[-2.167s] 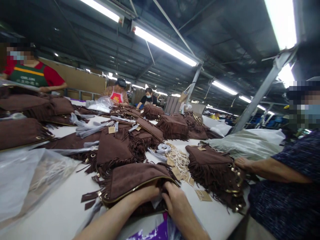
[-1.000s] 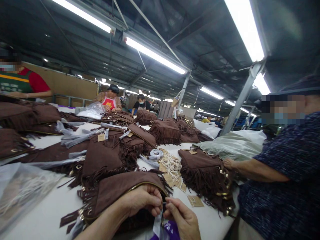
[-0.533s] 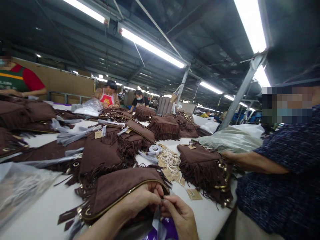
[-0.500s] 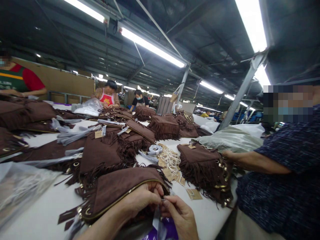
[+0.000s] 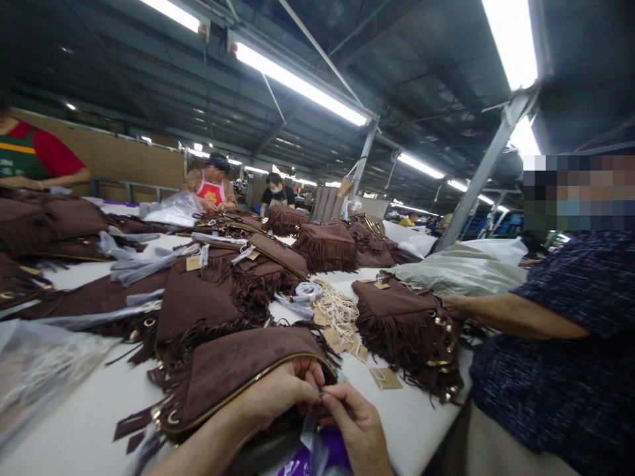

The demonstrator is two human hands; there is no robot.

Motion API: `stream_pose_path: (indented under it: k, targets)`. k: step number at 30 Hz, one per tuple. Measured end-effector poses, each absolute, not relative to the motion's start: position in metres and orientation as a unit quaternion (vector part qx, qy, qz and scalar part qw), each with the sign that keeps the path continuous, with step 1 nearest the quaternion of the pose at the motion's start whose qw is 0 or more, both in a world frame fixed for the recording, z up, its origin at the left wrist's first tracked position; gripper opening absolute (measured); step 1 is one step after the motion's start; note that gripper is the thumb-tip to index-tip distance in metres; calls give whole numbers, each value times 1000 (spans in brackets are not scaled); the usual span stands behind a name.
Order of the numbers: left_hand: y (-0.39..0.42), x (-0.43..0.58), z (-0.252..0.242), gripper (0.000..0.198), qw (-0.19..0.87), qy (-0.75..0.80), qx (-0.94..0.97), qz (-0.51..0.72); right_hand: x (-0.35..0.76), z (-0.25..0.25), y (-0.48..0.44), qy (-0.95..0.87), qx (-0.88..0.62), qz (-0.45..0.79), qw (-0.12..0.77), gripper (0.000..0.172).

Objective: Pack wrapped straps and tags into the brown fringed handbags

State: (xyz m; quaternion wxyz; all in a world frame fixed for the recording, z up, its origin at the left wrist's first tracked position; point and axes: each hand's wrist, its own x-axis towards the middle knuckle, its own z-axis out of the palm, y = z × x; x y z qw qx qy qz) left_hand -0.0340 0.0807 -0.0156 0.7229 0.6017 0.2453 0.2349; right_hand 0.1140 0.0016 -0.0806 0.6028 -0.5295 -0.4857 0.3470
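We note bare table left of the nearest bag and toward the right edge. Bag brown, fringed, gold-zipped; our left hand and right hand pinch a small piece (unidentifiable) at its mouth.

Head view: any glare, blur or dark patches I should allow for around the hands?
Head view: the nearest ceiling light is blown out to white; head view: the plastic bag at the picture's left edge looks soft and smeared; head view: the handbag is dark below its zip, and the small piece between the fingers is too tiny to make out.
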Motion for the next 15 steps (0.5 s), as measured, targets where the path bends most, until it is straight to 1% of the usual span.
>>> stream_pose_path:
  k: [4,11,15]
  targets:
    - [80,-34,-15,17,725,244,600,234,116,-77,0,-550,-541,303,560,35]
    - [82,-36,-21,20,708,258,625,202,112,-66,-3,-617,-572,240,484,29]
    - [84,-34,-22,21,698,258,638,199,113,-48,-5,-656,-581,192,441,25]
